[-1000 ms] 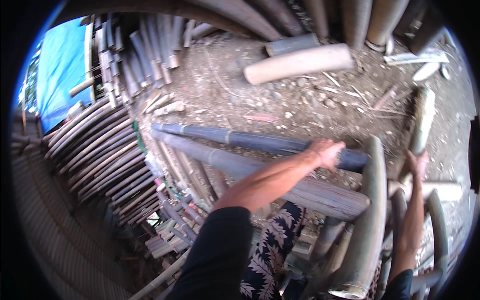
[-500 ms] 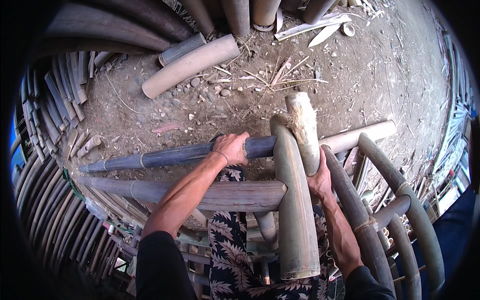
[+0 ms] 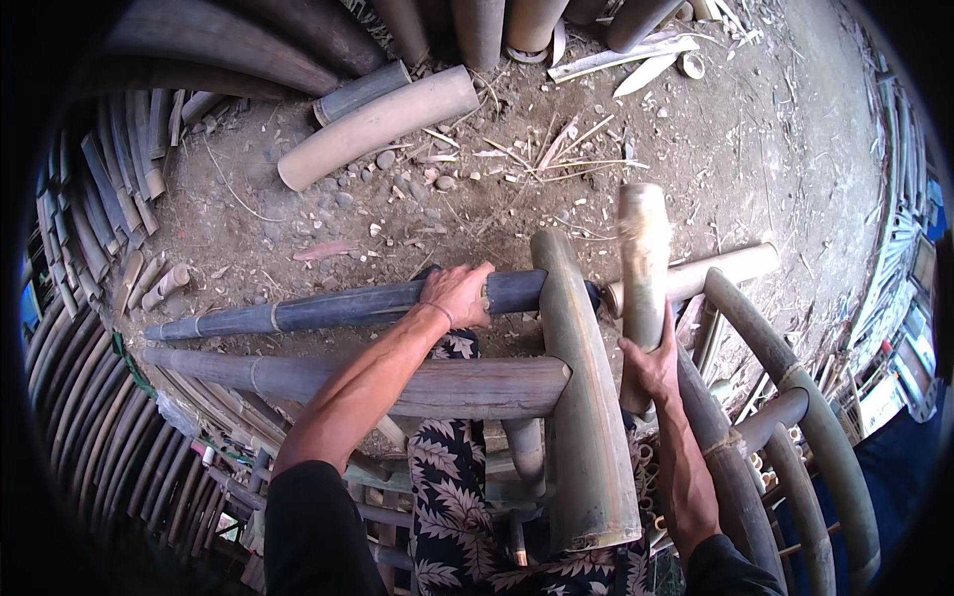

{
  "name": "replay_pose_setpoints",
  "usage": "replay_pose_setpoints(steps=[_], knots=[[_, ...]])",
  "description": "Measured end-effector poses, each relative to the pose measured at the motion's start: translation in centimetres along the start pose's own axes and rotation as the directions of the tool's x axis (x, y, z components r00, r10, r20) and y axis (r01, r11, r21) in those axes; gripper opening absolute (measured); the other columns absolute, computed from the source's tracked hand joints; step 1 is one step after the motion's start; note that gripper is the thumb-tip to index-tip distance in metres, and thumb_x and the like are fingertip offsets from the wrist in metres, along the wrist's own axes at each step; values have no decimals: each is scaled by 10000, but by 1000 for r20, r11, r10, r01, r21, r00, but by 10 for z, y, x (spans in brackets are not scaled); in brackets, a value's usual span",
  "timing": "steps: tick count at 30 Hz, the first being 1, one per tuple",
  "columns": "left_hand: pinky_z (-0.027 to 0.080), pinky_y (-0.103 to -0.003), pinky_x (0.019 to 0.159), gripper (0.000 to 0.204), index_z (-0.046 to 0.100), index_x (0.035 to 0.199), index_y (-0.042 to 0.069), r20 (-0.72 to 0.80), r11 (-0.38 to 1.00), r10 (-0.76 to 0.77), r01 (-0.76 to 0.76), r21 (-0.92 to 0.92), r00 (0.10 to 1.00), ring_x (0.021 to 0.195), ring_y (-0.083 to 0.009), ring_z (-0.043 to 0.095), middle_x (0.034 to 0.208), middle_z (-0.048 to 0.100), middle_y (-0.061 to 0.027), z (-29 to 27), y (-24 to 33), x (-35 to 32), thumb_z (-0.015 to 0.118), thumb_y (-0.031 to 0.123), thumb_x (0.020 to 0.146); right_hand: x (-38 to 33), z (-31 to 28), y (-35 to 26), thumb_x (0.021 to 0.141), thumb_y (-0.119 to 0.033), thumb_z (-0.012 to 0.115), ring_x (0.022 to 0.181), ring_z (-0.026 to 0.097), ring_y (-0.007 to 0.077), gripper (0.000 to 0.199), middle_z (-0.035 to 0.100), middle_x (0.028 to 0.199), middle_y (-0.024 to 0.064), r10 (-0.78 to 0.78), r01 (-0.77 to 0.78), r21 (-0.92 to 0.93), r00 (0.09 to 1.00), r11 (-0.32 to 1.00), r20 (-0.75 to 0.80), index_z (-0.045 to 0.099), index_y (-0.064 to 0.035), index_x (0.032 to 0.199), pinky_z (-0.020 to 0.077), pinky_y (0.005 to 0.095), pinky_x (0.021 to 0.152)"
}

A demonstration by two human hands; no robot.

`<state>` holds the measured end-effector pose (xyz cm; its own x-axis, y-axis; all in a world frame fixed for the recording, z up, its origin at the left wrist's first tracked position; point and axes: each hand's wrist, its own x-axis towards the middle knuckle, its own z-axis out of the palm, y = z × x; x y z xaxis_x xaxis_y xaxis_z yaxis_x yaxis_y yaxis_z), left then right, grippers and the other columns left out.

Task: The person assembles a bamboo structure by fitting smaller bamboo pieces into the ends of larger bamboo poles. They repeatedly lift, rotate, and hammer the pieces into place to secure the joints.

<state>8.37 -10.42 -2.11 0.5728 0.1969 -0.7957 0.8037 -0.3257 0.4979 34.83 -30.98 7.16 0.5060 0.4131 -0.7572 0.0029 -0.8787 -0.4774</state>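
My left hand (image 3: 459,296) is closed around a dark bamboo pole (image 3: 348,302), close to where it meets a thick greenish bamboo post (image 3: 586,417). A second, greyer bamboo pole (image 3: 467,387) joins the same post nearer to me, under my left forearm. In my right hand (image 3: 653,368) is a short bamboo mallet (image 3: 644,268), held upright just right of the post and apart from it. A pale, battered patch shows on the mallet's upper part. The dark pole's tip pokes out past the post's right side.
A bamboo frame with curved rails (image 3: 830,427) stands at my right, beside a pale bamboo length (image 3: 706,275). Cut bamboo tubes (image 3: 383,124) lie on the dirt ground (image 3: 477,214) among chips and stones. Stacked bamboo poles (image 3: 89,397) line the left side.
My right hand has swung the mallet rightward, away from the thick post it was against. My left hand keeps its grip on the dark pole.
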Motion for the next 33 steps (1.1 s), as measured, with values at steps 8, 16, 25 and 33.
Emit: replay_pose_setpoints(steps=[8, 16, 25, 33], knots=[[456, -498, 917, 774, 507, 1253, 159, -29, 998, -18, 19, 65, 999, 1062, -356, 614, 1088, 646, -145, 12, 4, 3, 857, 317, 581, 9, 16, 13, 695, -277, 800, 1274, 463, 349, 1072, 440, 1390, 281, -105, 127, -93, 972, 988, 210, 162, 7, 1508, 380, 392, 1069], [440, -495, 930, 744, 504, 1228, 160, 51, 999, -47, 46, 18, 998, 1082, -361, 593, 1099, 622, -147, 6, 5, 5, 850, 311, 586, -11, 23, 8, 779, -217, 746, 1307, 435, 332, 977, 420, 1405, 284, -92, 138, -170, 962, 976, 255, 144, 47, 1502, 353, 375, 1088], [393, -441, 1040, 972, 399, 1398, 41, 177, 845, 311, -187, -500, 934, 1250, -407, 474, 1314, 501, -254, -34, 36, -45, 762, 566, 665, -96, -8, -28, 796, -420, 775, 1375, 344, 305, 1083, 353, 1469, 260, 21, -83, 206, 958, 975, 285, 116, 77, 1497, 263, 378, 1136], [490, -467, 925, 886, 506, 1316, 105, 131, 982, 160, -145, -119, 978, 1092, -370, 613, 1219, 625, -174, -54, 75, -90, 828, 406, 547, -165, -64, -88, 790, -424, 736, 1148, 551, 320, 1022, 461, 1325, 249, 207, -167, 363, 976, 917, -73, 134, -25, 1513, 493, 402, 942]])
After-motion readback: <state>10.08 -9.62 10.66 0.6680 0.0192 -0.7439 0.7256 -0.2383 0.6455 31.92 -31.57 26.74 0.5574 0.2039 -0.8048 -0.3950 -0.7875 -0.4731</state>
